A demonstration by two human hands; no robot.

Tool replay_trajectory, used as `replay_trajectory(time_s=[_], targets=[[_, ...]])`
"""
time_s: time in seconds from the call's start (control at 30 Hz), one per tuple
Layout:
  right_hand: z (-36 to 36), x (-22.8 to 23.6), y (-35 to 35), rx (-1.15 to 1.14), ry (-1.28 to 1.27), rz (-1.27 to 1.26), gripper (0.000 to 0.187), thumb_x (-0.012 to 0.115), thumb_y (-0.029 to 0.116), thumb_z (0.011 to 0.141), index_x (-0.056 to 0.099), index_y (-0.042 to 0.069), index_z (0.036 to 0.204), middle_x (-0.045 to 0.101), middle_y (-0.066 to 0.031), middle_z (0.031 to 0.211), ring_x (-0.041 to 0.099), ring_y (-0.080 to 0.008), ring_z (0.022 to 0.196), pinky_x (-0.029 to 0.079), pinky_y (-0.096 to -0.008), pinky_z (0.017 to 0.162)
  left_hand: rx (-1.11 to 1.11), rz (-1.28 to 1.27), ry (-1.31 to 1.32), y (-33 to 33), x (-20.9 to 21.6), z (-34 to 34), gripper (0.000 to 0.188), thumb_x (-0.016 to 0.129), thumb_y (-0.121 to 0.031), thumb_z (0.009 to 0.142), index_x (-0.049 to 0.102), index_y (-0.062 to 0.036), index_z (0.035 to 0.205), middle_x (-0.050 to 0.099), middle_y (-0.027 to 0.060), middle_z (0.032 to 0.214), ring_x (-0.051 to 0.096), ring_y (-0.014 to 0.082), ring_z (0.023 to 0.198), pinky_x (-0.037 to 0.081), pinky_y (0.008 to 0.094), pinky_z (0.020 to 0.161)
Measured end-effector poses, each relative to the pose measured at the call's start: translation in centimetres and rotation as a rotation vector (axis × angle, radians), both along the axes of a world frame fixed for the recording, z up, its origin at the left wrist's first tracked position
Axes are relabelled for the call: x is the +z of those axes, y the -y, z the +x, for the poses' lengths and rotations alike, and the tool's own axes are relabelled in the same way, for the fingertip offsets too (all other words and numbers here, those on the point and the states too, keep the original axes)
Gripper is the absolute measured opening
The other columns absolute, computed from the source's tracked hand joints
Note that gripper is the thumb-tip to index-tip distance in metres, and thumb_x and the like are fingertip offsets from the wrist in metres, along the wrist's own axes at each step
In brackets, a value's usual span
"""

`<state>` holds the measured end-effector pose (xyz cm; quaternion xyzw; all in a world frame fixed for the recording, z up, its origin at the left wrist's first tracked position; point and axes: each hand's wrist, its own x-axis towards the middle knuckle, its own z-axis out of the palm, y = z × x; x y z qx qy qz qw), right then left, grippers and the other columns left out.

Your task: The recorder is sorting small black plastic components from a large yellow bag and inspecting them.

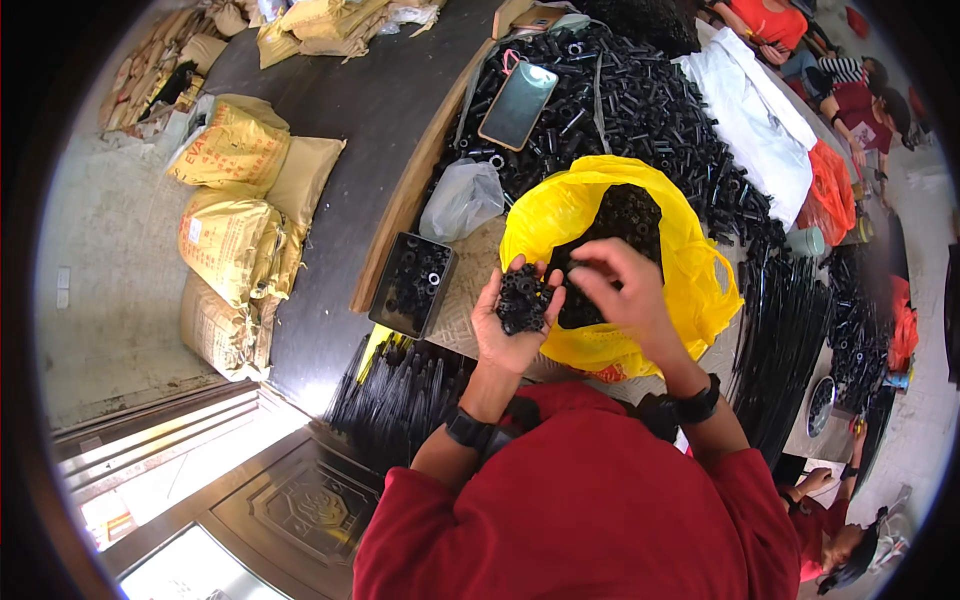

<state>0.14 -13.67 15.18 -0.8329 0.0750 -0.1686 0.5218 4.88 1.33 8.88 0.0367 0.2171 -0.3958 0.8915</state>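
Observation:
My left hand [512, 335] is cupped palm up around a heap of small black ring-shaped parts [523, 302]. Just right of it, my right hand [628, 290] hovers over a yellow plastic bag [685, 225], its fingers bent and apart with nothing visible between them. More of the small black parts [628, 212] lie inside the bag, whose mouth is spread wide. Left of my left hand is a black tray [440, 312] with some black parts and a pale ring in it.
A large heap of black tubular pieces [640, 95] covers the far table, with a phone [518, 106] on top. A clear plastic bag [462, 200] lies beside a wooden edge [412, 205]. Bundled black rods [780, 340] stand right; yellow sacks [235, 245] are stacked left. Other people sit far right.

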Motion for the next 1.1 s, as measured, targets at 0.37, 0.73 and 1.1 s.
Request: replay_trajectory(time_s=[0.37,0.73,1.1], targets=[[2.8,0.6,-4.8,0.296,0.212,-0.814,0.027,0.056,0.016,0.07,0.056,0.011,0.097,0.053,-0.0025,0.087,0.056,-0.0176,0.073,0.047,-0.031,0.065,0.157,0.047,-0.025,-2.7,-0.3,0.1,0.028,0.05,-0.035,0.086,0.059,-0.0122,0.098,0.06,0.0078,0.098,0.056,0.0238,0.091,0.047,0.038,0.081],[6.0,-5.7,4.5,0.342,-0.105,-1.171,0.006,0.056,0.011,0.069,0.061,0.012,0.072,0.057,-0.0077,0.073,0.057,-0.0233,0.082,0.036,-0.0377,0.091,0.268,0.054,-0.093,-4.6,-4.0,1.2,0.024,0.057,-0.032,0.081,0.064,-0.0133,0.096,0.061,0.0069,0.097,0.057,0.0247,0.089,0.051,0.0342,0.073],[10.1,-4.0,2.5,0.085,-0.064,-0.408,0.042,0.064,0.02,0.075,0.051,0.011,0.114,0.056,-0.0117,0.097,0.058,-0.0292,0.068,0.048,-0.0366,0.061,0.316,-0.027,-0.148,-6.0,-3.4,1.4,0.026,0.056,-0.034,0.083,0.063,-0.0143,0.097,0.061,0.0068,0.097,0.057,0.0255,0.088,0.05,0.0348,0.072]])
